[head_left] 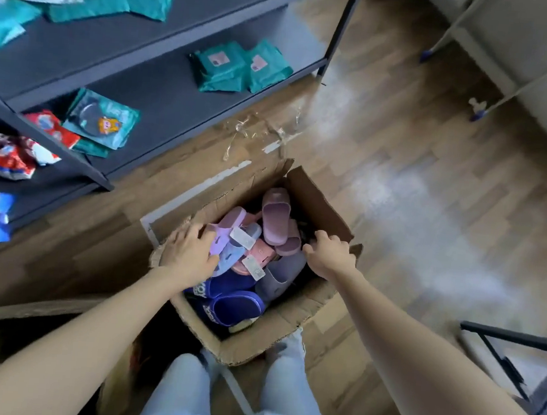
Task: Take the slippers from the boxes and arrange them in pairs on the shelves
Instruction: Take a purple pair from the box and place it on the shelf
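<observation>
Wood-plank floor beside dark shelves [162, 98], open cardboard box [286, 344] at centre. Shows left hand [192, 253] clasping a lilac slipper [220, 235] at the box's left edge. Right hand [330, 255] at the right rim with fingers curled, round cardboard or something beneath, impossible to tell. Slippers all inside the box, none on the shelves.

Possible faults, as judged:
- mismatched pairs, owing to the jumbled colours;
- a neighbouring slipper dragged out, caught by the white tags [241, 237];
- tipping of the box under a one-sided pull.

Counted in view:
- two mauve slippers [276, 214];
- two dark blue slippers [240, 307];
- one lilac slipper;
- one pale blue slipper [235, 253];
- one pink slipper [261, 254];
- one grey-purple slipper [279, 277];
- two white tags;
- two teal packets [218, 66] on the middle shelf.

More slippers possibly buried below.
</observation>
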